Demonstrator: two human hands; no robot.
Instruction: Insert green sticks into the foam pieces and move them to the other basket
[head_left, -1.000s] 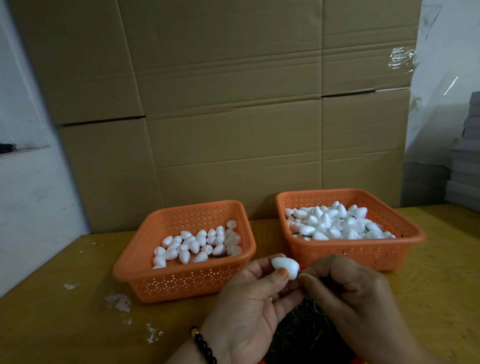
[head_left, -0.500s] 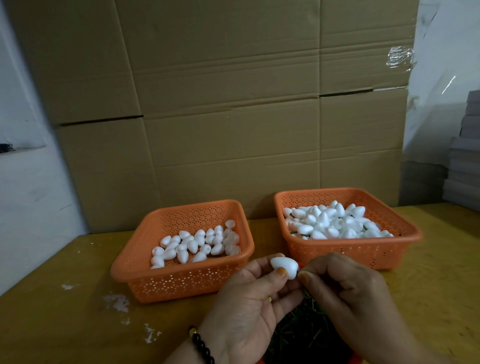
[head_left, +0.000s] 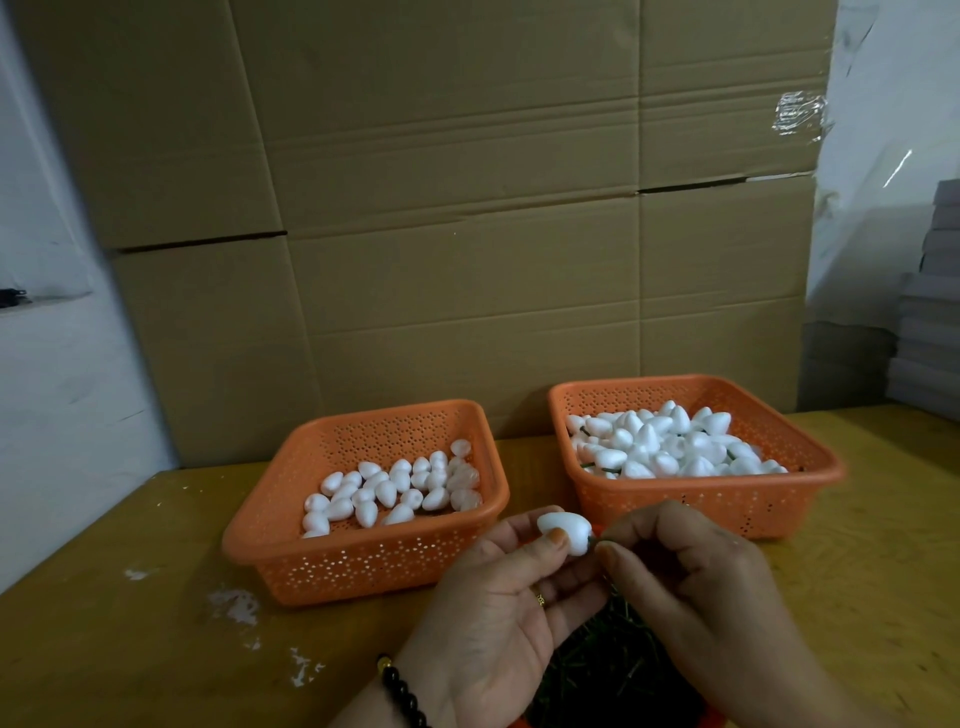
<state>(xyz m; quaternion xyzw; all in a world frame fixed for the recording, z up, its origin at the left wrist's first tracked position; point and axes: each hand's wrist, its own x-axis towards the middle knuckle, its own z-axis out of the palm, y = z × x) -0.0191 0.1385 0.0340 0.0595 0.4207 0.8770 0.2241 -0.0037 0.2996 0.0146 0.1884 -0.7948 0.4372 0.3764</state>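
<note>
Cardboard boxes, showing no readable print, are standing behind the table. Left hand is pinching a foam piece before two baskets; right hand is pinching a green stick at its end.

Our right hand has drawn slightly away from the foam piece. A short bit of green stick now shows between them.
</note>
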